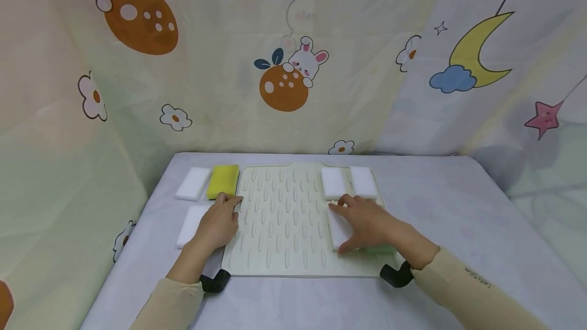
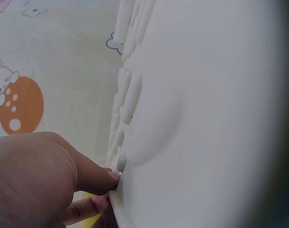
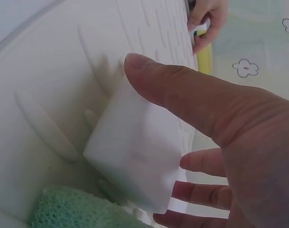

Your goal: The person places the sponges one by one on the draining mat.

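Note:
A white ridged draining board (image 1: 279, 218) lies flat on the table. My left hand (image 1: 219, 223) pinches its left edge, with the thumb and fingertips at the rim in the left wrist view. On the right part of the board, my right hand (image 1: 369, 220) grips a white sponge block (image 3: 137, 142) between thumb and fingers. A green sponge (image 3: 82, 209) lies beside that block, mostly covered by the hand in the head view. Behind them, two white sponge blocks, one on the left (image 1: 333, 183) and one on the right (image 1: 363, 182), sit side by side on the board.
Left of the board lie a yellow sponge (image 1: 223, 180), a white block (image 1: 193, 183) and another white block (image 1: 191, 225), partly behind my left forearm. A white cloth covers the table (image 1: 440, 192). Printed curtains (image 1: 220, 65) hang close behind and at the sides.

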Demonstrator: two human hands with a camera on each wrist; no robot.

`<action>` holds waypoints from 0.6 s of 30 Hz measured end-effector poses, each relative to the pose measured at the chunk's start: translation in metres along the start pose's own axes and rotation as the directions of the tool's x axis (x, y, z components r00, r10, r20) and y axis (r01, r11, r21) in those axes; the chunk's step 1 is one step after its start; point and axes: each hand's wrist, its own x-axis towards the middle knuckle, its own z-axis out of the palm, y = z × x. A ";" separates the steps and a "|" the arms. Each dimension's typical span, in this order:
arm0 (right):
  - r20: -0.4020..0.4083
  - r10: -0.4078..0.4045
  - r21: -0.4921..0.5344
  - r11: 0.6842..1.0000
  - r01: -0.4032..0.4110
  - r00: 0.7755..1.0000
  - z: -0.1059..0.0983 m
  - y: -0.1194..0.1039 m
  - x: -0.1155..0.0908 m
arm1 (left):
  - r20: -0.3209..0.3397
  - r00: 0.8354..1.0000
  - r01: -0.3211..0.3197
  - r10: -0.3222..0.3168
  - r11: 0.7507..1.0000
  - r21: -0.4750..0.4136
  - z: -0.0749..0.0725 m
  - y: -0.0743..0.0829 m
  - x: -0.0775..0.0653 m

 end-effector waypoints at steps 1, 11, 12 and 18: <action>-0.005 -0.001 -0.008 1.000 0.001 1.000 0.001 0.000 0.000 | 0.001 1.000 0.001 -0.001 1.000 0.001 0.000 0.000 0.000; -0.043 -0.006 -0.002 1.000 0.006 0.999 0.005 -0.003 -0.002 | 0.003 1.000 0.010 -0.010 1.000 0.006 0.000 0.000 0.001; -0.044 -0.004 -0.001 1.000 0.004 0.999 0.005 -0.003 -0.002 | 0.003 1.000 0.011 -0.011 1.000 0.006 -0.001 0.001 0.001; -0.066 0.000 0.000 1.000 0.000 0.998 0.011 -0.001 -0.002 | 0.003 1.000 0.012 -0.012 1.000 0.004 -0.001 0.001 0.000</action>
